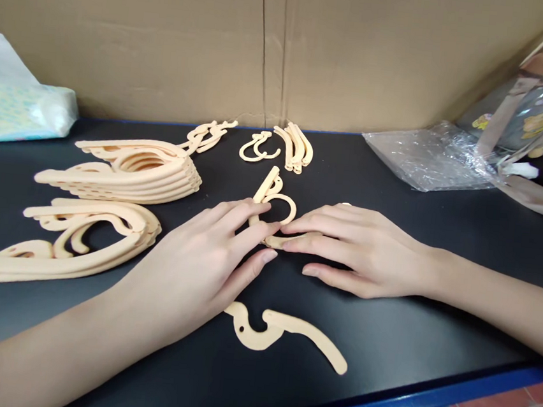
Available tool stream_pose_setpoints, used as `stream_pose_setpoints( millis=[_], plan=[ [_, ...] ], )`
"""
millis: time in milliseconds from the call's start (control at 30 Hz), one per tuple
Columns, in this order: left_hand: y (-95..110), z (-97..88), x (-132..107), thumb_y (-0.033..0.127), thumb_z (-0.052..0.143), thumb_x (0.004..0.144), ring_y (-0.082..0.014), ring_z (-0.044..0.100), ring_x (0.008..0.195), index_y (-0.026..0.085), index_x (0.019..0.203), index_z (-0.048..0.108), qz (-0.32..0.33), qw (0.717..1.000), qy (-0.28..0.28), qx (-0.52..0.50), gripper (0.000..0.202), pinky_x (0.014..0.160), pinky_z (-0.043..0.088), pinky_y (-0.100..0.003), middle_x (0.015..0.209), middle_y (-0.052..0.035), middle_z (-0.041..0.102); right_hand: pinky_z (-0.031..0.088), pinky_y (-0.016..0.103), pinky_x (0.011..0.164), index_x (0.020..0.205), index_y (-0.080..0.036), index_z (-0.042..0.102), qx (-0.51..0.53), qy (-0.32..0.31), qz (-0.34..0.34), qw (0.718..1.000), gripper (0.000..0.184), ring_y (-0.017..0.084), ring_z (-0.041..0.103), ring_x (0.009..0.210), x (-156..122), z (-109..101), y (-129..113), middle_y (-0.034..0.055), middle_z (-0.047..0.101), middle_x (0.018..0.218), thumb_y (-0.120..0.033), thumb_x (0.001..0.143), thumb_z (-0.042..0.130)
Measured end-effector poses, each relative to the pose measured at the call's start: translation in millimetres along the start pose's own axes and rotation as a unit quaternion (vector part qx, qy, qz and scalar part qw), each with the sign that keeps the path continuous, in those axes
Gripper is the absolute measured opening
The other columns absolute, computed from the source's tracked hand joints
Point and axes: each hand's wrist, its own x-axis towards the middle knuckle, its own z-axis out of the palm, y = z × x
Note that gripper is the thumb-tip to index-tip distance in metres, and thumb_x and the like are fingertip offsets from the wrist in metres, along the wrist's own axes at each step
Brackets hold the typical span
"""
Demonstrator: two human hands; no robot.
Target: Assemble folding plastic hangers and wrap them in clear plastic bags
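Note:
A cream plastic folding hanger (pixel 266 185) with a round hook lies between my hands on the dark table. My left hand (pixel 206 251) reaches in from the left, its fingers closed on the hanger's near left part. From the right, my right hand (pixel 363 247) pinches the hanger's right arm with its fingertips, partly hiding it. Nearer to me lies a loose curved hanger piece (pixel 258 340) with a small hole; its left end is tucked out of sight behind my left hand. Two stacks of folded hangers, a farther stack (pixel 158 186) and a nearer stack (pixel 122 263), stand left.
Toward the back lie loose hooks (pixel 257 157), a bundle of curved arms (pixel 298 148) and more cream pieces (pixel 205 136). A tissue pack (pixel 21 109) sits at left. Clear plastic wrap (pixel 429 158) and a transparent bag (pixel 515 115) are at right. Cardboard (pixel 172 40) stands behind.

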Motion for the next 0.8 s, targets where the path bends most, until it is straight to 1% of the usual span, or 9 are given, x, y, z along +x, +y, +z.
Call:
stream_pose_setpoints(
  millis=[67,167,267,400,467,533,600,700,800],
  plan=[
    [0.6,-0.9,0.2,0.029,0.04,0.104,-0.0319,0.064,0.114,0.013,0.118,0.063,-0.012,1.0,0.003,0.003,0.031,0.093,0.055,-0.05,0.131,-0.016,0.063,0.056,0.041,0.085,0.124,-0.011,0.066,-0.014,0.011,-0.019,1.0,0.033,0.027,0.066,0.113,1.7,-1.1,-6.5,0.0131,0.069,0.129,-0.03,0.1,0.053],
    [1.1,-1.6,1.2,0.024,0.042,0.102,-0.0326,0.065,0.109,0.013,0.108,0.063,-0.019,1.0,0.007,0.013,0.024,0.088,0.056,-0.05,0.126,-0.0156,0.065,0.052,0.038,0.094,0.122,-0.013,0.067,0.009,-0.003,-0.056,0.998,0.034,0.025,0.064,0.118,4.3,-2.6,-21.9,0.0131,0.067,0.133,-0.034,0.102,0.05],
    [2.3,-1.4,2.6,0.021,0.042,0.101,-0.0329,0.066,0.104,0.012,0.104,0.061,-0.02,0.999,0.015,0.039,0.022,0.084,0.057,-0.049,0.121,-0.0168,0.067,0.05,0.034,0.097,0.126,-0.017,0.067,0.04,-0.033,-0.075,0.996,0.032,0.019,0.062,0.12,5.6,-3.2,-35.2,0.0091,0.065,0.137,-0.03,0.104,0.047],
    [3.5,-0.4,3.7,0.024,0.04,0.102,-0.0339,0.067,0.101,0.01,0.104,0.059,-0.022,0.997,0.021,0.065,0.024,0.078,0.057,-0.046,0.114,-0.0189,0.068,0.052,0.032,0.095,0.126,-0.018,0.067,0.048,-0.044,-0.071,0.995,0.031,0.017,0.064,0.118,4.7,-1.7,-38.8,0.0078,0.066,0.136,-0.024,0.104,0.047],
    [2.8,-0.2,3.6,0.027,0.038,0.103,-0.0335,0.067,0.1,0.011,0.104,0.057,-0.027,0.998,0.016,0.061,0.025,0.077,0.057,-0.045,0.114,-0.0183,0.068,0.053,0.033,0.093,0.119,-0.015,0.07,0.052,-0.022,-0.073,0.996,0.032,0.02,0.065,0.115,3.9,0.6,-37.8,0.0108,0.069,0.132,-0.034,0.103,0.05],
    [1.4,-0.4,3.1,0.028,0.038,0.103,-0.0325,0.066,0.1,0.012,0.104,0.057,-0.032,0.998,0.009,0.056,0.024,0.078,0.056,-0.045,0.115,-0.017,0.068,0.053,0.035,0.091,0.115,-0.012,0.071,0.06,0.008,-0.079,0.995,0.044,0.022,0.066,0.111,3.0,3.2,-38.2,0.0143,0.07,0.128,-0.048,0.1,0.052],
    [0.0,-0.6,2.6,0.026,0.038,0.103,-0.0318,0.066,0.1,0.013,0.104,0.056,-0.037,0.998,0.006,0.055,0.023,0.079,0.055,-0.045,0.116,-0.0165,0.067,0.053,0.036,0.089,0.123,-0.012,0.067,0.072,0.018,-0.087,0.993,0.051,0.023,0.066,0.109,2.3,4.6,-40.6,0.015,0.069,0.128,-0.054,0.098,0.052],
    [-1.0,-0.3,2.0,0.027,0.037,0.103,-0.0313,0.065,0.1,0.014,0.104,0.056,-0.043,0.998,0.005,0.055,0.023,0.079,0.055,-0.044,0.116,-0.0161,0.067,0.052,0.035,0.088,0.133,-0.017,0.061,0.091,-0.023,-0.094,0.991,0.045,0.022,0.065,0.111,2.0,2.3,-44.9,0.0127,0.067,0.13,-0.046,0.1,0.05],
    [-1.1,-0.1,2.1,0.028,0.039,0.103,-0.0321,0.065,0.102,0.013,0.105,0.055,-0.044,0.998,0.005,0.055,0.022,0.081,0.054,-0.045,0.117,-0.0164,0.067,0.052,0.034,0.087,0.13,-0.018,0.065,0.1,-0.056,-0.09,0.989,0.037,0.021,0.063,0.111,3.2,-3.4,-45.1,0.011,0.066,0.131,-0.032,0.099,0.05]
  ],
)
